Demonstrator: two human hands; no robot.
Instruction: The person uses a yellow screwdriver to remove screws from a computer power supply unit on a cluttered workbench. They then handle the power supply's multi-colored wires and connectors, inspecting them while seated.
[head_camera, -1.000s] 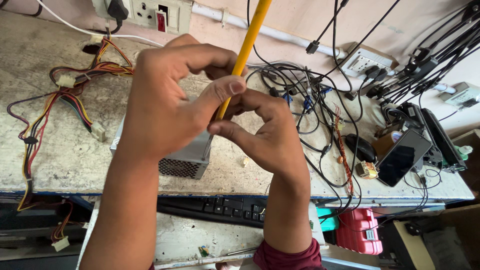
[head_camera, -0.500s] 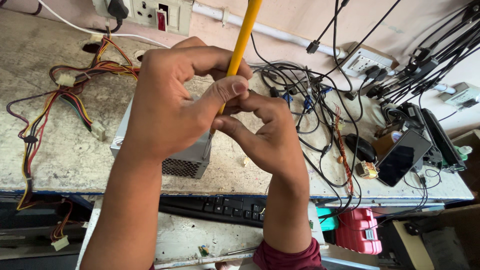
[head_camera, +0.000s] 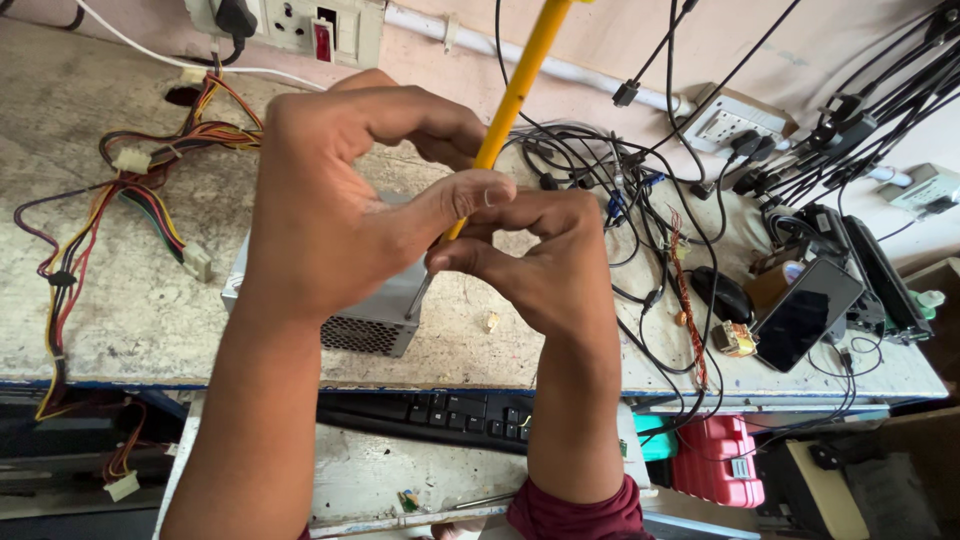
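Looking down from head height, two bare forearms rise from the bottom edge. Nearest the viewer, under the bench edge, lies a black keyboard (head_camera: 440, 412), with a red plastic case (head_camera: 722, 461) to its right.

Above these, both hands meet over a worn grey workbench (head_camera: 120, 310). The left hand (head_camera: 340, 215) has its fingers curled closed around a yellow-handled screwdriver (head_camera: 505, 115), the thumb pressed along the handle. The right hand (head_camera: 545, 260) has its fingers folded in, pinching the lower end of the same handle where the metal shaft begins. The screwdriver leans, its handle running up and to the right out of the top of the view, its thin shaft pointing down and to the left so the tip meets the top edge of a grey metal power supply box (head_camera: 375, 320). The box sits on the bench just beneath the hands, its perforated side facing the viewer.

To the left, a bundle of red, yellow and black wires (head_camera: 140, 190) trails across the bench. To the right lie tangled black cables (head_camera: 620, 190) and a dark phone (head_camera: 805, 315). Farthest away, a wall socket panel (head_camera: 300, 22) sits against the pink wall.
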